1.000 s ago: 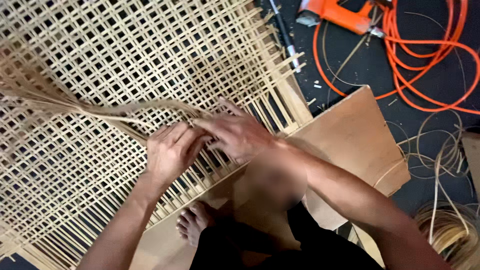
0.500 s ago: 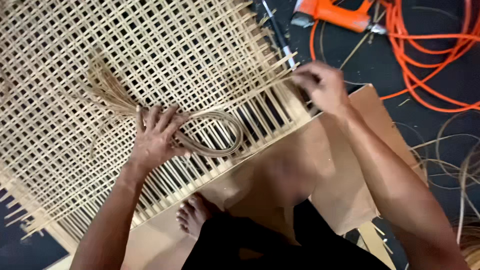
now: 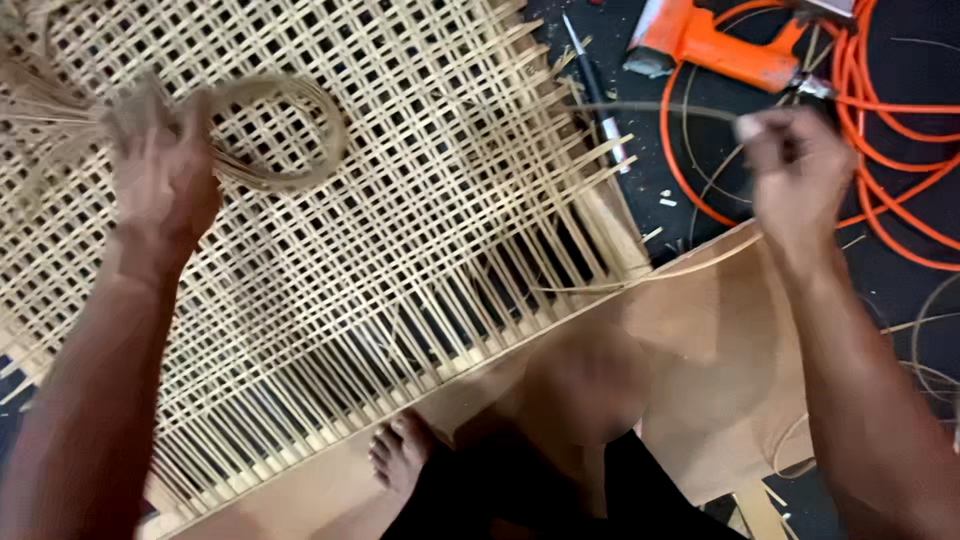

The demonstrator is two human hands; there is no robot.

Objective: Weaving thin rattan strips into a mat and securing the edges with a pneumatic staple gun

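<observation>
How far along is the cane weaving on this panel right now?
Most of the woven cane panel already shows a crossed grid. In hand: the left hand holds a looped bundle of cane strands, the right hand pulls one strand taut. Left: the near edge has mostly parallel strands.

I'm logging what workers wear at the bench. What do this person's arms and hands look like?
Both forearms are bare, with no sleeves in view. The left hand and right hand wear no gloves. No watch, ring or wristband shows, though motion blur hides fine detail.
</observation>
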